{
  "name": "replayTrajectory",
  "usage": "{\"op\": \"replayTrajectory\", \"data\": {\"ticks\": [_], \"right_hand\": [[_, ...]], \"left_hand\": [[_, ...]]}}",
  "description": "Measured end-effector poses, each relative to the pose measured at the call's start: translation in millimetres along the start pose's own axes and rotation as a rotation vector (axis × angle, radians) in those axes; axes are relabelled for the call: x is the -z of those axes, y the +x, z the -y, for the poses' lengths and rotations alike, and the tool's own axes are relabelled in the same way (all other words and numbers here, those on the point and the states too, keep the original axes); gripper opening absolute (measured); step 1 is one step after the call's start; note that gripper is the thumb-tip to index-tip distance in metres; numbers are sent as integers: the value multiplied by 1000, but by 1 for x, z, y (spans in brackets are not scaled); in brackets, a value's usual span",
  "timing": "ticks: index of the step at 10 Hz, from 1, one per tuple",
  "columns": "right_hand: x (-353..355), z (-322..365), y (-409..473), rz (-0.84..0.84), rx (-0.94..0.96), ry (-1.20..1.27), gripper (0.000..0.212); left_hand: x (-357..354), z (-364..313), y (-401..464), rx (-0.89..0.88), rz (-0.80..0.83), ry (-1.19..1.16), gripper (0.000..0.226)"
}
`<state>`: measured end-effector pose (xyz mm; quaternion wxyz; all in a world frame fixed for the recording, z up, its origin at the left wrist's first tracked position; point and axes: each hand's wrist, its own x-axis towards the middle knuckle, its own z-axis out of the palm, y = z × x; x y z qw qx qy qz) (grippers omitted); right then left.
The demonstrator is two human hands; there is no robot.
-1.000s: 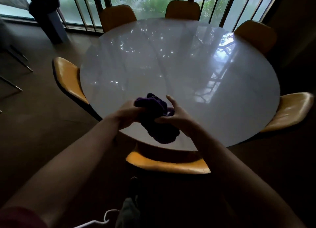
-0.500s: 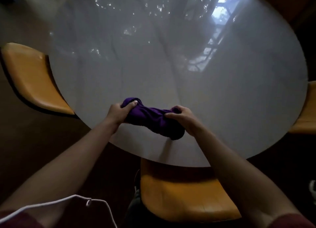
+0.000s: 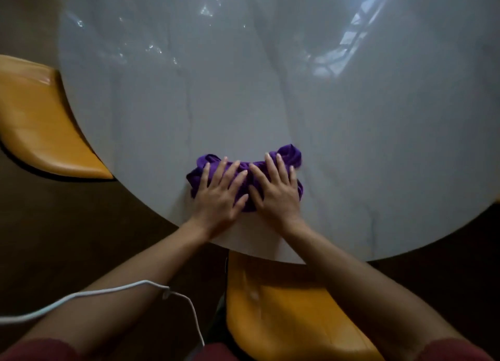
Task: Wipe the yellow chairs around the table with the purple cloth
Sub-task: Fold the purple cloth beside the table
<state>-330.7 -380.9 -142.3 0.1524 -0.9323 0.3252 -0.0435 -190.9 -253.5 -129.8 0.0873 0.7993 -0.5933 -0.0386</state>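
Since half a second ago, we are lowering the purple cloth (image 3: 244, 183) onto the white round surface (image 3: 270, 89) near its front edge. Left hand (image 3: 220, 194) and right hand (image 3: 276, 191) are pressing it with flat fingers, side by side. We are judging it needs folding flat before wiping the nearest yellow chair (image 3: 284, 314).

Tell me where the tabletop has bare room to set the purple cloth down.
Nearly all of the table is bare: beyond the purple cloth, and to either side of the left hand and right hand. Only the near edge, where both palms press the cloth, is occupied.
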Motion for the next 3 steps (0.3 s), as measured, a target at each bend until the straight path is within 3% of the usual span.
{"op": "replayTrajectory", "data": {"ticks": [1,3], "right_hand": [[-16,-14,-17,66,-55,-97,60],[0,-1,-11,95,-158,-75,61]], "left_hand": [[-12,22,-1,-14,162,132,66],[6,23,22,28,362,141,75]]}}
